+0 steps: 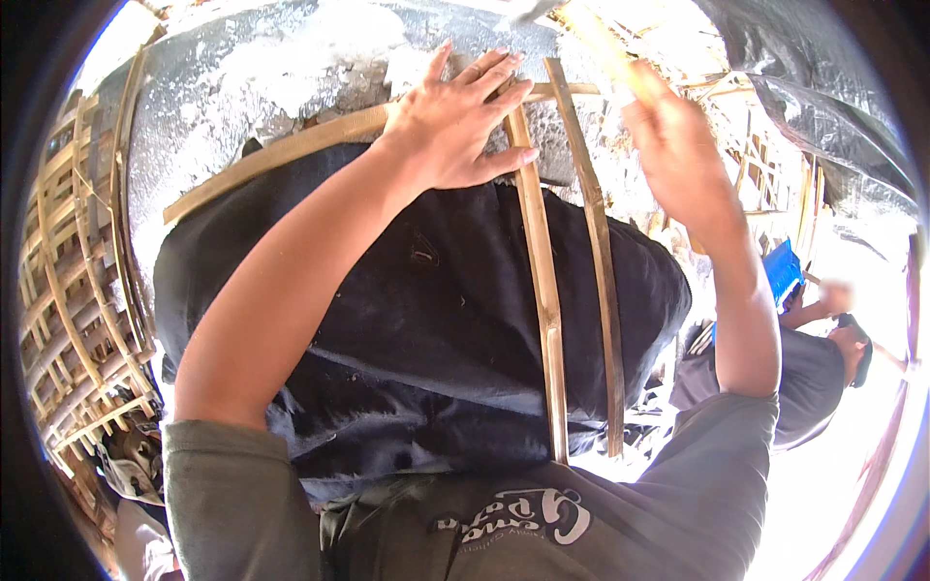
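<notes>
My left hand (450,121) lies with fingers spread where a long bamboo strip (541,281) crosses a wider crosswise strip (281,155). Its thumb rests on the long strip. My right hand (678,140), smeared by motion, is closed around the pale wooden handle of a hammer (605,44). A blurred grey part, seemingly its head, shows at the top edge. To the right of the first strip, a second bamboo strip (596,223) runs toward my body, its far end crossing the crosswise strip. Dark cloth (407,290) covers my legs beneath the strips.
Bamboo latticework (73,281) stands at the left. A grey, white-stained surface (232,77) lies beyond my hands. Dark plastic sheeting (823,87) hangs at the far right. Another person (809,378) sits at the right, near a blue object (782,271).
</notes>
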Action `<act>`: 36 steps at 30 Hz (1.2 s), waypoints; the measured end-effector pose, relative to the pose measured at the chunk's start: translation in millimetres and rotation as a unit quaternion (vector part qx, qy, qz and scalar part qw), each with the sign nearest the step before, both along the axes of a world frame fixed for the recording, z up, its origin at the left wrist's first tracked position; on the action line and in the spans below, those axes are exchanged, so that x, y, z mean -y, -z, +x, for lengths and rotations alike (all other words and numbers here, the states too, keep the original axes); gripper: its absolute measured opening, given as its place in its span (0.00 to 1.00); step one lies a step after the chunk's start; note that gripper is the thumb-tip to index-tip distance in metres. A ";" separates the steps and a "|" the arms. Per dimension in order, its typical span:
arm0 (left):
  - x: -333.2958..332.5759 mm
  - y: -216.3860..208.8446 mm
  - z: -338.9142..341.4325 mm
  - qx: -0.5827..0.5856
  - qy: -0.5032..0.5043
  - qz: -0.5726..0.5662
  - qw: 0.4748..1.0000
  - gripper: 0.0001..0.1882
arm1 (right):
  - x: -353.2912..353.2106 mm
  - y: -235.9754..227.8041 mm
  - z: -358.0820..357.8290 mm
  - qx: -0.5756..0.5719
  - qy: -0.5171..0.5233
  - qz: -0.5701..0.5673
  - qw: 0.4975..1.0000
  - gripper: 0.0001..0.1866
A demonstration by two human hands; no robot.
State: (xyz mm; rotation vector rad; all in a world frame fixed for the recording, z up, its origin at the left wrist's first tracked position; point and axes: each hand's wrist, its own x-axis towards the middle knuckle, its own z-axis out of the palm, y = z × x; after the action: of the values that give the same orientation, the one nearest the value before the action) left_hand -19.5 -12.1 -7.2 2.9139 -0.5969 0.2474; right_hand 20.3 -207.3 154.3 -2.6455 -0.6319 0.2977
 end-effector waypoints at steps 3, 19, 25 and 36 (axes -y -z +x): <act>2.3 4.2 -4.1 -0.012 -0.005 -0.003 1.000 0.42 | -4.3 -0.5 -3.8 0.012 0.026 -0.003 1.000 0.08; 0.9 5.2 -2.5 0.006 -0.008 0.008 1.000 0.41 | -14.7 -20.3 15.0 0.001 0.001 0.003 1.000 0.12; 2.8 -2.7 -2.8 -0.034 -0.014 0.019 0.999 0.40 | 9.5 -6.4 32.4 -0.010 -0.075 -0.130 0.989 0.17; 2.1 3.8 -3.4 0.014 -0.006 -0.024 1.000 0.40 | -7.3 -5.1 30.6 -0.016 -0.045 -0.053 0.997 0.14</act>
State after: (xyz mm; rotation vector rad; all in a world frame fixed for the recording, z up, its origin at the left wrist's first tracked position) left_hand -22.8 -14.3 -11.0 2.8729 -0.5696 0.3004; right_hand 50.9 -200.0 159.4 -2.7112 -0.7445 0.4095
